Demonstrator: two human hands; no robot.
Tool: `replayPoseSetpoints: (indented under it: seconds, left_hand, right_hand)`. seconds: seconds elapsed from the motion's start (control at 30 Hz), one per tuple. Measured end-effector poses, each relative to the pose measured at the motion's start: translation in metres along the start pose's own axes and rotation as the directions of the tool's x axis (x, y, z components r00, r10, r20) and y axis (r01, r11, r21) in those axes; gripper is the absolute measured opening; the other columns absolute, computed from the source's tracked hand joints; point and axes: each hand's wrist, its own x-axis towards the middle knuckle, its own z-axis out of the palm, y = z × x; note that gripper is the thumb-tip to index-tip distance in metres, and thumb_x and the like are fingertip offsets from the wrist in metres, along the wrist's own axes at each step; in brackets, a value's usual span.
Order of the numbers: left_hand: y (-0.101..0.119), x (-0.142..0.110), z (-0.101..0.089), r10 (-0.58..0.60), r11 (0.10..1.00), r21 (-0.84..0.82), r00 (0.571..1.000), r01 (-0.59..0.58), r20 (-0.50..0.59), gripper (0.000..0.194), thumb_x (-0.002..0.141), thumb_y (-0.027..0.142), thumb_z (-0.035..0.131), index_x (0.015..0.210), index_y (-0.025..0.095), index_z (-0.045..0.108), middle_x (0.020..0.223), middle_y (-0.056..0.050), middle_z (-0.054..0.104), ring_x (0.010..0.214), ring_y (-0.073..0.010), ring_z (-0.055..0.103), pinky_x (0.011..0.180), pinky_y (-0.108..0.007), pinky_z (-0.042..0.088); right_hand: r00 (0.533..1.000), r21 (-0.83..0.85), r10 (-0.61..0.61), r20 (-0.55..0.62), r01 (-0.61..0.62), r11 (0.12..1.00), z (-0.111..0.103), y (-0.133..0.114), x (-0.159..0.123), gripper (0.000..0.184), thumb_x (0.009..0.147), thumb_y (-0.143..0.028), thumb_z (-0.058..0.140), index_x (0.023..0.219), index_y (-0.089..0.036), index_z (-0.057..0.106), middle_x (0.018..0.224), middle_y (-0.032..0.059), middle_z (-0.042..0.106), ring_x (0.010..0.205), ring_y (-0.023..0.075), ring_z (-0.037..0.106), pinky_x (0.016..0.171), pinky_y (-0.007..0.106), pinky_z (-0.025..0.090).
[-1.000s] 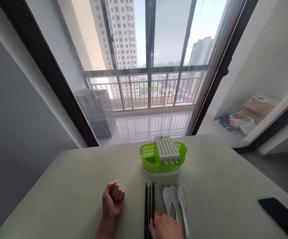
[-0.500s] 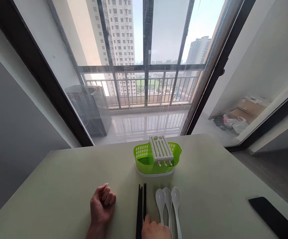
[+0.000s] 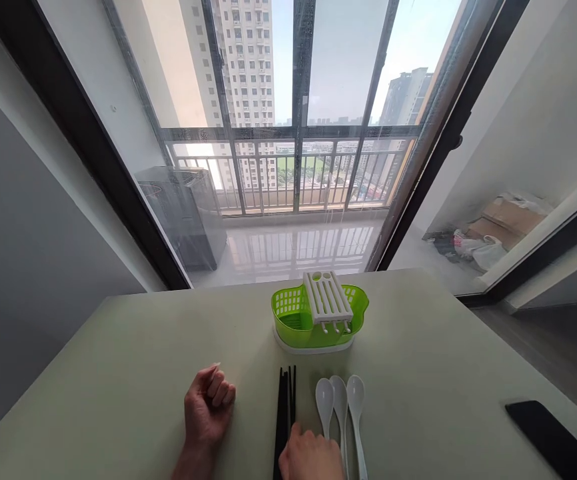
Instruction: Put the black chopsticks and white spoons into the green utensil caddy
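Several black chopsticks (image 3: 283, 407) lie lengthwise on the table before me. My right hand (image 3: 313, 457) is closed at their near part, with the fingers gripping chopsticks on the right side of the bunch; how many it holds is hidden. Just to the right lie three white spoons (image 3: 339, 400), bowls pointing away from me, their handles partly behind the hand. My left hand (image 3: 211, 403) rests on the table to the left of the chopsticks, curled into a loose fist with nothing in it. Beyond them stands a green basket (image 3: 298, 337) with a white slotted holder (image 3: 329, 300) across it.
The pale table (image 3: 168, 347) reaches to a glass door at its far edge. A dark flat object (image 3: 553, 433) lies at the table's right side. Behind the glass are a grey appliance (image 3: 183, 213) and a balcony railing (image 3: 313, 177).
My right hand has moved slightly up along the chopsticks, whose tips have shifted and now lie at slightly different angles. My left hand keeps its curl. The view has shifted a little.
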Motion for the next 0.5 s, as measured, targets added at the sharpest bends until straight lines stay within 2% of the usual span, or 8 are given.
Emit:
replayPoseSetpoints:
  seconds: [0.27,0.5]
  left_hand:
    - [-0.001,0.001,-0.005,-0.001,1.0,-0.001,1.0,0.001,0.024,0.046,0.088,0.014,0.059,0.061,0.024,0.023,0.063,0.009,0.003,0.052,-0.0091,-0.002,0.044,-0.03,0.008]
    - [-0.002,-0.001,-0.004,-0.006,1.0,0.007,1.0,0.006,0.019,0.047,0.088,0.014,0.06,0.061,0.024,0.023,0.064,0.009,0.003,0.052,-0.0089,-0.001,0.044,-0.03,0.008]
  right_hand:
    - [0.999,0.043,-0.043,-0.029,0.044,0.998,-0.019,-0.009,0.005,0.024,0.086,-0.011,0.058,0.088,-0.015,0.081,0.085,0.0175,0.08,0.081,0.0336,0.08,0.069,0.038,0.06]
    - [0.997,0.064,-0.042,-0.059,0.046,0.997,-0.032,-0.003,-0.002,0.026,0.088,-0.017,0.054,0.085,-0.017,0.081,0.083,0.0151,0.08,0.077,0.032,0.079,0.065,0.035,0.057]
